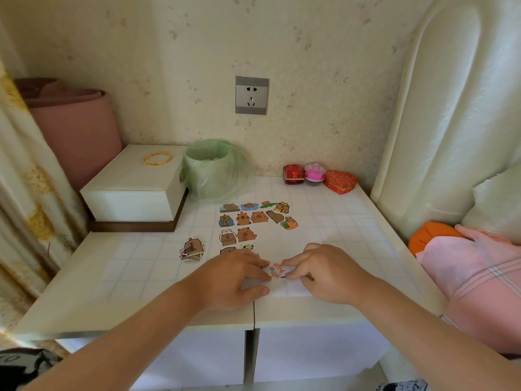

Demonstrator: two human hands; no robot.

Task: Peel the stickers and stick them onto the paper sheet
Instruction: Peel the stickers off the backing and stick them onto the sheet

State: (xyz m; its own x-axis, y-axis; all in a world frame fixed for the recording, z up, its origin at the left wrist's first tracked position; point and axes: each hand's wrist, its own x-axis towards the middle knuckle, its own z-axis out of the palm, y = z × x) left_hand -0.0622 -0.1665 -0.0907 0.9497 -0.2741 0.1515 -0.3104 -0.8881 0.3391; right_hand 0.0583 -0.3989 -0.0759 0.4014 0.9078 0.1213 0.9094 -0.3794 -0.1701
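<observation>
And here we find the small pink-and-white die-cut sticker [276,271] right between both sets of fingertips, low on the white paper sheet [307,244], which lies flat on the pale grid-patterned tabletop [135,258]. The left hand [236,277] pinches the sticker's left edge, forefinger on top, thumb tucked under near the sheet's front edge. The right hand [324,272] nips the right edge with curled fingers; whether the backing has come away, we cannot tell.

Up the sheet from the sticker we see rows of glossy brown cartoon capybara stickers [255,218] already lying flat, the nearest ones partly hidden behind the left knuckles. Left of the sheet, just off its edge, sits a loose heap of unpeeled capybara stickers [192,250].

Farther back from the sheet, a small bin lined with a crinkly translucent green plastic bag [211,167] stands beside a smooth white lidded box [135,190] with a coiled gold bracelet [158,158] on top. Behind the sheet's right corner, by the wall, we spot a shiny red faceted box [293,174], a pink domed trinket [314,172] and a red heart-shaped brocade box [339,182].
</observation>
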